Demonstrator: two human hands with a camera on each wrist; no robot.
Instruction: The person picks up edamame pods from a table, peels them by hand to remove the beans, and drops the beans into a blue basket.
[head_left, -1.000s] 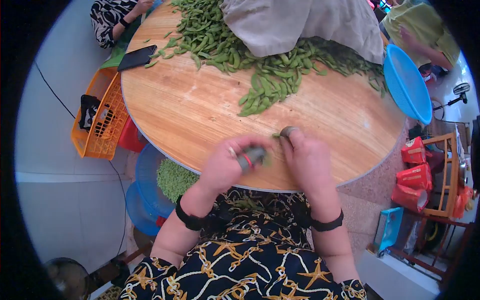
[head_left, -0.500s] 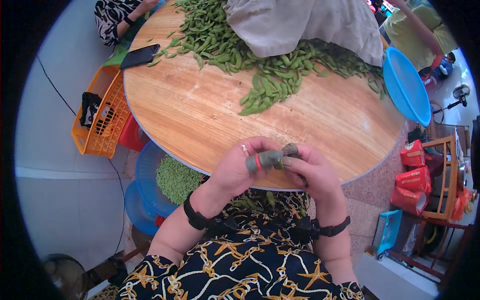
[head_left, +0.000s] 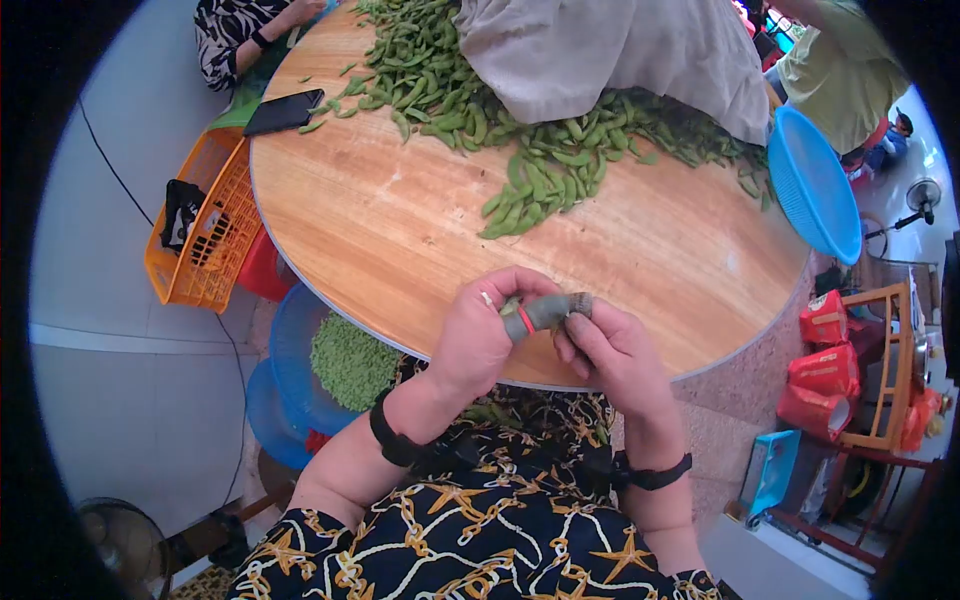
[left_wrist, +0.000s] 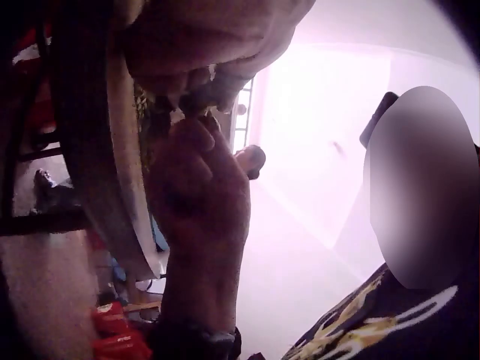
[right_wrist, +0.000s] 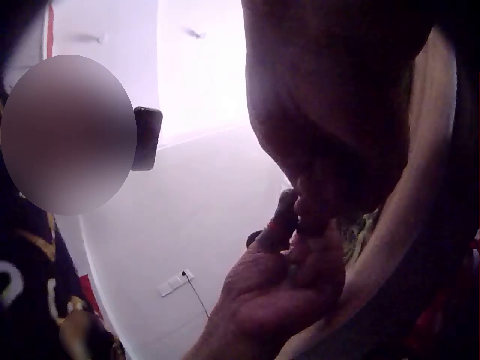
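Note:
In the head view my left hand (head_left: 472,338) and right hand (head_left: 630,358) meet over the table's near edge. A grey thumb cover (head_left: 547,312) with a red band sits on the left thumb, which points at the right fingertips. The left fingers curl round a green edamame pod (head_left: 510,304), mostly hidden by the hand. My right hand pinches at the pod's end with thumb and index finger, the latter wearing a ridged grey finger cover (head_left: 579,303). In the right wrist view the left hand (right_wrist: 289,292) touches the right fingertips; both wrist views are dark.
Edamame pods (head_left: 540,190) heap at the round table's (head_left: 380,230) far side, partly under a grey cloth (head_left: 610,60). A phone (head_left: 284,112) lies left, a blue basket (head_left: 815,185) leans right. Below left, a blue basin (head_left: 290,340) holds shelled beans (head_left: 350,360). Two other people sit beyond.
My hands were apart a second ago, the left one blurred in motion. They came together, and the left thumb has since slid right against the right fingertips.

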